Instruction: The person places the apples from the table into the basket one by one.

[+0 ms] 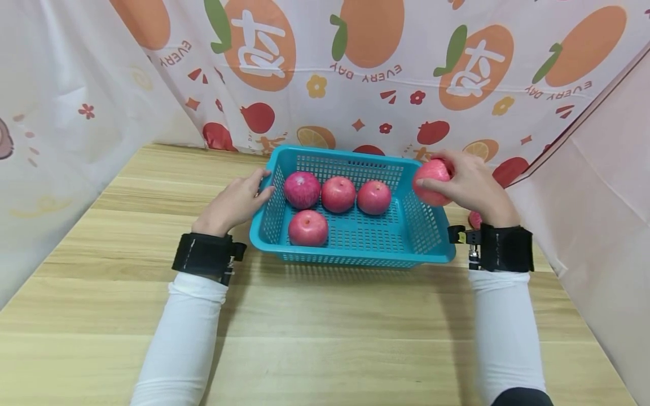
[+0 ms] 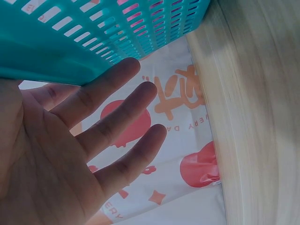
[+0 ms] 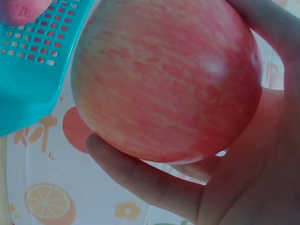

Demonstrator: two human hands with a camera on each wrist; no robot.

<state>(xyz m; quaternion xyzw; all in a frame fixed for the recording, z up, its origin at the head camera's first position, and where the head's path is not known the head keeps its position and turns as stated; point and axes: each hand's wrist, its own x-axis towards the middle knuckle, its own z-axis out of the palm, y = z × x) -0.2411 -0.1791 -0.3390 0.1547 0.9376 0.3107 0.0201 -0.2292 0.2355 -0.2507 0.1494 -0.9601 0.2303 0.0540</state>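
A blue plastic basket (image 1: 355, 257) stands on the table. In it lie a magenta round fruit (image 1: 302, 190) at the back left, a red apple (image 1: 338, 194) beside it, another apple (image 1: 374, 197) further right, and a third apple (image 1: 308, 228) in front. My right hand (image 1: 472, 183) grips a red apple (image 1: 430, 183) above the basket's right rim; the right wrist view shows this streaked apple (image 3: 168, 79) large, with fingers round it. At the left rim, my left hand (image 1: 236, 200) touches the basket, its fingers (image 2: 124, 164) spread and fairly straight along the outside.
Just right of the basket, a red round thing (image 1: 474, 220) is mostly hidden behind my right wrist. A fruit-printed curtain (image 1: 325, 101) hangs close behind the basket. The wooden table (image 1: 325, 338) extends in front; white cloth (image 1: 599, 186) borders the right side.
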